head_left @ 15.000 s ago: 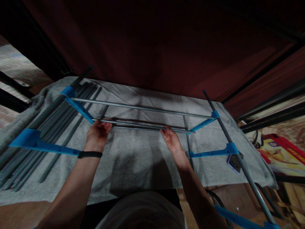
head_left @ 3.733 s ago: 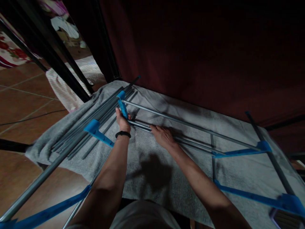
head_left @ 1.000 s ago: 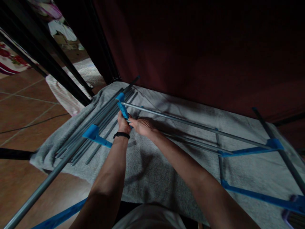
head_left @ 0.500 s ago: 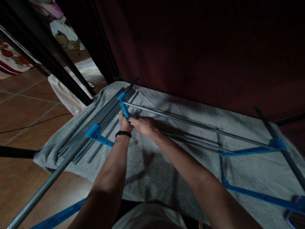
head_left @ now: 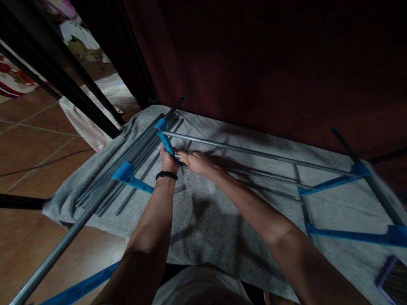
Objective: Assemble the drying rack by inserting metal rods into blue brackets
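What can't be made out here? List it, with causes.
All in the head view:
Held rod: a stretch hidden by the right hand.
Gripped blue bracket: lower end partly hidden by the left hand.
Phone-like object: cut off by the right edge.
White cloth, upper left: too dim to identify.

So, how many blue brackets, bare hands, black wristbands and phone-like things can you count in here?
Blue brackets: 5, some cut off by the picture's edge
Left hand and right hand: 2
Black wristband: 1
Phone-like thing: 1, partly in view
Total: 9
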{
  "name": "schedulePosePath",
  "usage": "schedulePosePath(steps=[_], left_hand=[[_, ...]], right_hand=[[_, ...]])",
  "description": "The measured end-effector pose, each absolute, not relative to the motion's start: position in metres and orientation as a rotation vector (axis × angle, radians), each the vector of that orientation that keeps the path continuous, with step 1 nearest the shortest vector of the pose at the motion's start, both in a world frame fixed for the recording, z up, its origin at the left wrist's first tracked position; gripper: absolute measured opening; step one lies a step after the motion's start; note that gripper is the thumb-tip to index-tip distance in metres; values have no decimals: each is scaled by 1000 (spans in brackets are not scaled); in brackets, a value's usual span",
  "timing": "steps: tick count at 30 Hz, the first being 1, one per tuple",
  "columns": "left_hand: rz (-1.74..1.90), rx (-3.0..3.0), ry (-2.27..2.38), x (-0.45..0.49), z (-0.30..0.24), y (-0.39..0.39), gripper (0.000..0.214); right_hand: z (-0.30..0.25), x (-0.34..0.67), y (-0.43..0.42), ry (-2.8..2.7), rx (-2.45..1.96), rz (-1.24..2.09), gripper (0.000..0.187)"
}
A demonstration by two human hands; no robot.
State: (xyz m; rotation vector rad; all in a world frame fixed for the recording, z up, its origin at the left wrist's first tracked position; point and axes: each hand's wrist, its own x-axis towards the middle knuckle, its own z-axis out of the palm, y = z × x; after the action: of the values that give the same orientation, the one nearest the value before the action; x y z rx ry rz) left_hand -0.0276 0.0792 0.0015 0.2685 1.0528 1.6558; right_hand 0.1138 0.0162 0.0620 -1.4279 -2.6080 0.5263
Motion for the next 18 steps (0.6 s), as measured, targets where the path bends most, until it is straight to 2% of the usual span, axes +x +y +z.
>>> schedulePosePath(steps=[7,18], left_hand=[[1642,210,1097,-27,14,74,43],[1656,246,1107,-27,2,73,38]], right_hand=[[75,95,21,-2615,-1519,616,40],[53,91,13,-2544,-1644,704,41]])
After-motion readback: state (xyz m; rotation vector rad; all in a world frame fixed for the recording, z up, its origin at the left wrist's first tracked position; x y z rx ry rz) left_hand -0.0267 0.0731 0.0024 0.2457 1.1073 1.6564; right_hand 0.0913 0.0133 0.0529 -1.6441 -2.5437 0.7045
